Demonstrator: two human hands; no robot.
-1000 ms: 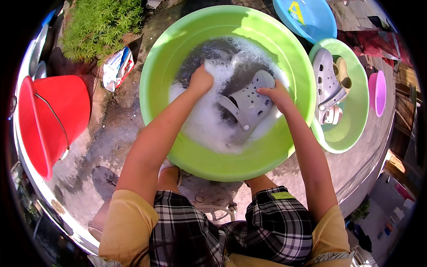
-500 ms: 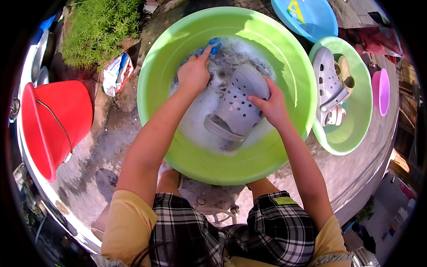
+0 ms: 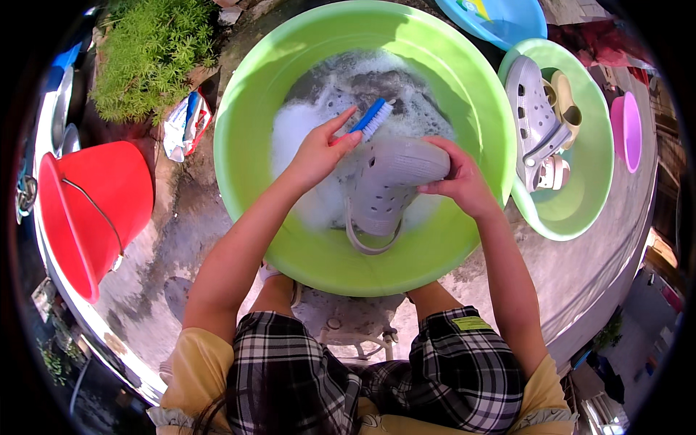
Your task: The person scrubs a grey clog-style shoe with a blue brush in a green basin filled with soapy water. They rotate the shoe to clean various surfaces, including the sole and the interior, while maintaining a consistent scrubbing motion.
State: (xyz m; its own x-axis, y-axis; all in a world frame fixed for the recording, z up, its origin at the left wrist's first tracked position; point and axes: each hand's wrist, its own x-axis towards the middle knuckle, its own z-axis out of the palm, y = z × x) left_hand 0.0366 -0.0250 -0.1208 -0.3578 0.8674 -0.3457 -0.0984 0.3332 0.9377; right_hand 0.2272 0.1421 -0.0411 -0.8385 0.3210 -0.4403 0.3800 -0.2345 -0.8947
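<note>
The left hand [image 3: 319, 148] closes around the handle of a blue scrubbing brush [image 3: 371, 119], bristles resting at the toe of a grey clog [image 3: 388, 185]. The right hand [image 3: 457, 181] grips that clog by its toe end and holds it tilted above the suds in the middle of the big green basin [image 3: 254, 94].

The clog looks wet and soapy, so it could slip from the grip and splash back into the foam. A hard stroke could also flick dirty water over the basin's rim onto the person's checked shorts [image 3: 464, 370].

The basin sits on rough, damp concrete outdoors. To its left stands a red bucket [image 3: 94, 196], with a green shrub [image 3: 145, 51] beyond. To its right a smaller green basin [image 3: 573, 210] holds more pale shoes [image 3: 533, 109].
</note>
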